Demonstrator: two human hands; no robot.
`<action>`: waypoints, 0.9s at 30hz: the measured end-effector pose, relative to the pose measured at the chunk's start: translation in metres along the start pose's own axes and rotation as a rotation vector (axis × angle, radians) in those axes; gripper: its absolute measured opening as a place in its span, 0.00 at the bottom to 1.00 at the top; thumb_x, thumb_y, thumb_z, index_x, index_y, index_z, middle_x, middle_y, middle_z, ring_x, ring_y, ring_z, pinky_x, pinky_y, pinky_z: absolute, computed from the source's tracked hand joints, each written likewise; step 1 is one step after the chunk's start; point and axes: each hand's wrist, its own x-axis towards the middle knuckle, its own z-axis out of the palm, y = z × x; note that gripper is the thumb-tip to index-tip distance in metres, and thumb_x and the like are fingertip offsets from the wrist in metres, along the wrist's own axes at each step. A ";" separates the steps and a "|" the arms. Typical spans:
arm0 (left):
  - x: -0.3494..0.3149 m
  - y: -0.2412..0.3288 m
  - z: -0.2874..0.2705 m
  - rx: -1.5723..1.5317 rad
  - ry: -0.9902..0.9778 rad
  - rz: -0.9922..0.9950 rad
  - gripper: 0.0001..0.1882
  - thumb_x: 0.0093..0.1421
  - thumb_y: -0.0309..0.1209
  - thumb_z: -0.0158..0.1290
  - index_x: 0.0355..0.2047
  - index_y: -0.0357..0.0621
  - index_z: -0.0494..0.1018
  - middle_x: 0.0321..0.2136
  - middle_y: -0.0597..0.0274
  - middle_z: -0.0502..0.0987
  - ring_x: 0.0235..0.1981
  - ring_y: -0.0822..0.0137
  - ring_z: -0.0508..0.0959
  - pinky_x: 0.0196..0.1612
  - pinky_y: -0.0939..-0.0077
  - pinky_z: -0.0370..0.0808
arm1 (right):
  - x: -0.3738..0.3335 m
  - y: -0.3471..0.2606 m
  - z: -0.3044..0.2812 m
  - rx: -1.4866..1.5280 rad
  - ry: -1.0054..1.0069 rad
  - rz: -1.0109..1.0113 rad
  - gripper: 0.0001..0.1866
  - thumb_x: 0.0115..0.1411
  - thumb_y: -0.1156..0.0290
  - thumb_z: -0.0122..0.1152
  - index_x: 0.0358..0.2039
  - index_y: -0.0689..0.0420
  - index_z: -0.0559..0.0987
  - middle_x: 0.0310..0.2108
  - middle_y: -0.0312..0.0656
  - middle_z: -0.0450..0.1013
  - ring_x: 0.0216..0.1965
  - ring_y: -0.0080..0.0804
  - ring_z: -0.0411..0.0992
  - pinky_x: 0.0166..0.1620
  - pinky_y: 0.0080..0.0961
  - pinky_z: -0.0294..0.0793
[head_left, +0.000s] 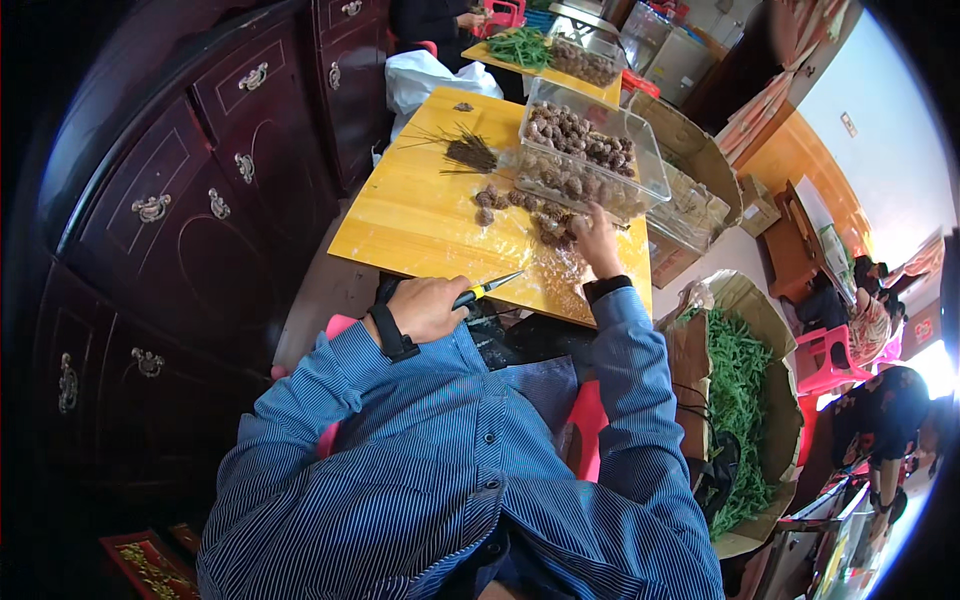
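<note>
My left hand [425, 307], at the table's near edge, is closed round the yellow-and-black handles of needle-nose pliers [485, 289]. The pliers' tip points right, over the yellow wooden table [400, 220]. Over a loose heap of small brown pine cones [552, 228], my right hand [598, 243] has its fingers bent down and closed on a cone, partly hidden by the hand. Just beyond it stands a clear plastic bin [655, 185] with many more cones. A bundle of thin dark wires [468, 152] lies left of the bin. Pale flakes are scattered near my right hand.
Dark red cabinets [170, 200] line the left side. At my right stands an open cardboard box [780, 370] of green artificial foliage [738, 410]; another carton [690, 225] is beyond the table. A person [430, 20] sits at a farther table; others are at the right.
</note>
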 end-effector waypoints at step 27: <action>0.111 0.029 0.011 0.344 0.068 0.278 0.19 0.52 0.36 0.57 0.42 0.39 0.72 0.36 0.49 0.75 0.41 0.51 0.77 0.39 0.57 0.78 | -0.111 -0.118 -0.038 1.566 -0.907 0.377 0.14 0.68 0.68 0.56 0.49 0.62 0.76 0.41 0.41 0.78 0.42 0.26 0.76 0.47 0.22 0.74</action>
